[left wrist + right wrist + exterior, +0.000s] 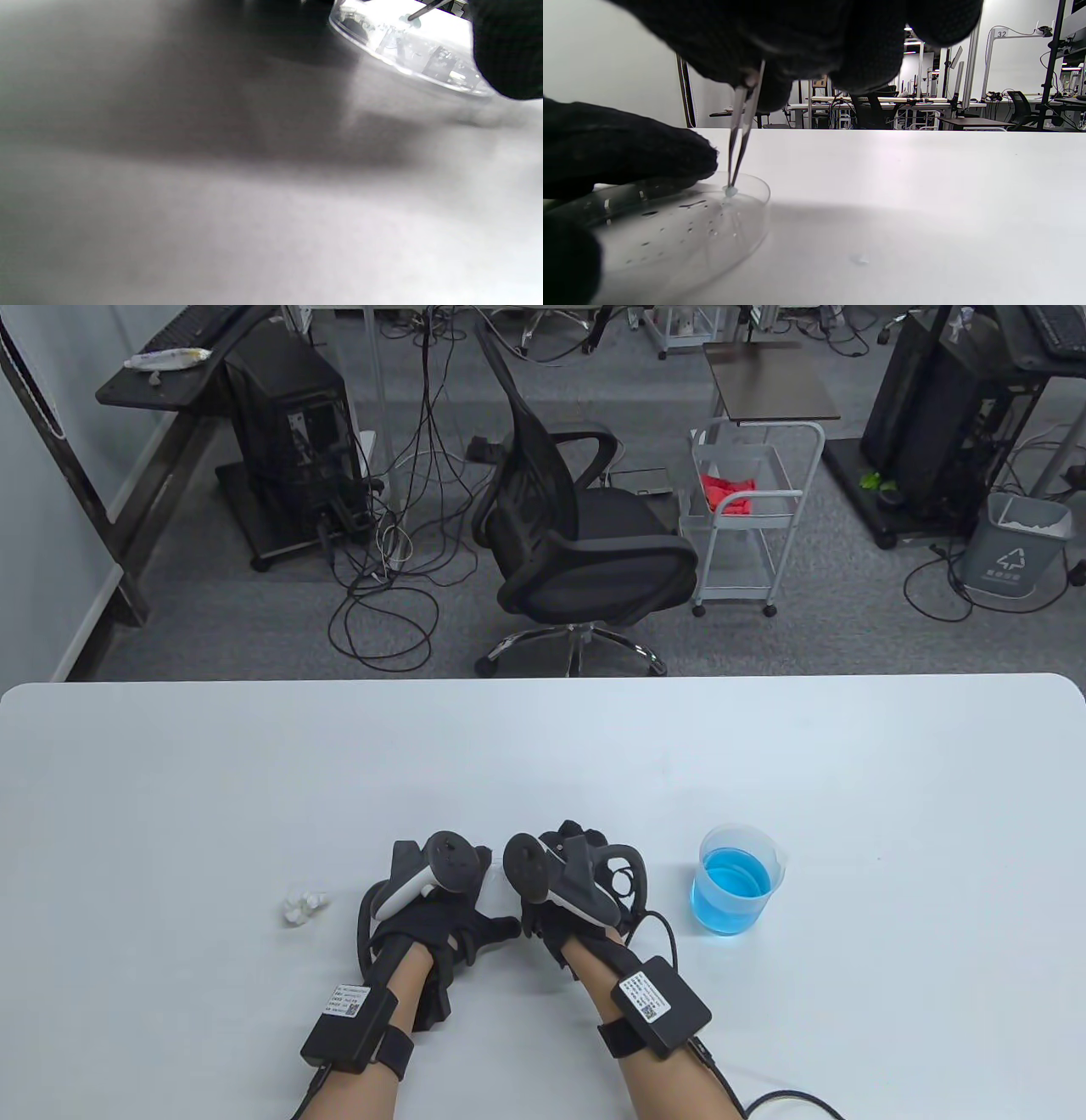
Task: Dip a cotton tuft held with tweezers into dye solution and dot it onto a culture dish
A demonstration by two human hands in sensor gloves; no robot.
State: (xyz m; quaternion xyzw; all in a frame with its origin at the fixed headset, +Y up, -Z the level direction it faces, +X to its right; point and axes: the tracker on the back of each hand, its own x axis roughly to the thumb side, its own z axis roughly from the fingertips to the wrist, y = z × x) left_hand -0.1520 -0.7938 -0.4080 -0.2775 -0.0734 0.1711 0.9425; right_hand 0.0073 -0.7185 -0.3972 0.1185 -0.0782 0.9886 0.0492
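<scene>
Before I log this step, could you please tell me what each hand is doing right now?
Left hand: fingers rest on the dish rim, steadying it.
Right hand: pinches tweezers, cotton tuft touching the dish.

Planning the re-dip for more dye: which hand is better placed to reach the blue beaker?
Right. The right hand already pinches the tweezers, tuft on the dish, and the beaker stands on its side. The left hand rests at the dish's rim.
</scene>
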